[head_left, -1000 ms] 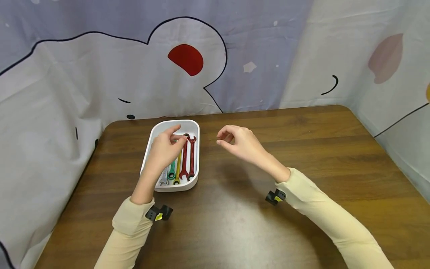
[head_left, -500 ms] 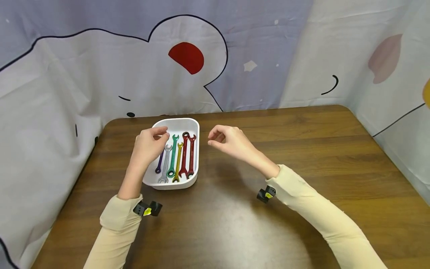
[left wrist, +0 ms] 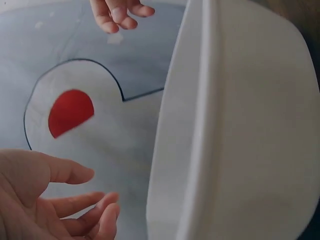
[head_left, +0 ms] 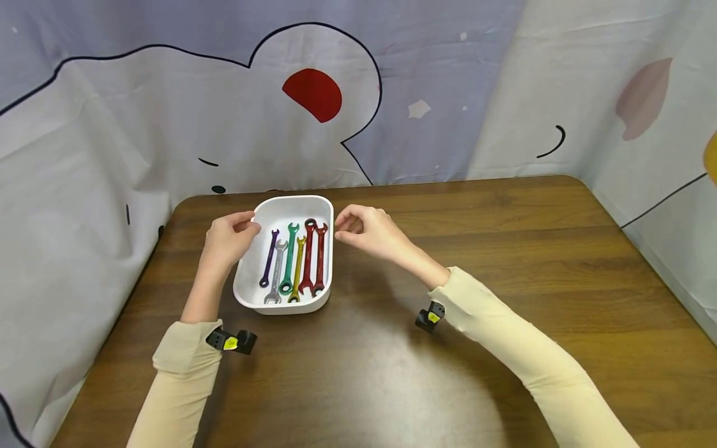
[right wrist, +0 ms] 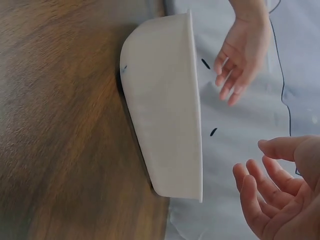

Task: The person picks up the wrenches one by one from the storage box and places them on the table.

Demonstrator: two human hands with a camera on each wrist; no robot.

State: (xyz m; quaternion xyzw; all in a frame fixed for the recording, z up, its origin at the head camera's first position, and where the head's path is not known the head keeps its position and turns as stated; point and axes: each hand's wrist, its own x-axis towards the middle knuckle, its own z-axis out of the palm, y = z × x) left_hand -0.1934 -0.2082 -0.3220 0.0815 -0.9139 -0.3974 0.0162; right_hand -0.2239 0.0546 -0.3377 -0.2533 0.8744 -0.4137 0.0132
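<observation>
Nearby, a black wrist camera (head_left: 231,341) sits at each beige cuff (head_left: 182,348). Further out, the left hand (head_left: 225,241) and right hand (head_left: 372,231) flank a white tray (head_left: 291,310), near its side rims, thumbs parted from loosely bent fingers. Between them, inside it, lie five combination wrenches (head_left: 289,257) and one silver wrench (head_left: 277,267). Behind the wooden table (head_left: 358,373) hangs printed cloth (head_left: 426,143).

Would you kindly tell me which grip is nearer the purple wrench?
Left. The left grip is just left of the purple wrench; the right grip is right of the tray.
</observation>
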